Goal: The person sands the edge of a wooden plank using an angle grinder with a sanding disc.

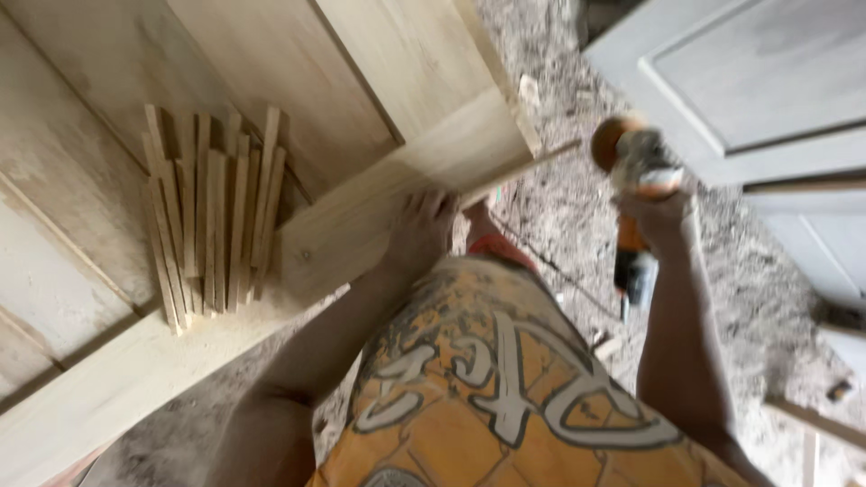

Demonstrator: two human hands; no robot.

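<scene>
My left hand (419, 230) presses on the near rail of a bare wooden door (424, 171) that lies flat in front of me. A pile of thin wooden strips (215, 225) rests on the door, left of that hand. My right hand (663, 216) is raised off to the right and grips an orange and grey power tool (636, 167), blurred, with its body hanging down below the hand. A thin strip (523, 167) sticks out past the door's corner towards the tool.
A grey panelled door (749, 81) lies at the upper right, with another grey panel (812, 234) below it. The ground (559, 225) is covered in sawdust and small wood scraps. My orange patterned shirt (505, 388) fills the lower middle.
</scene>
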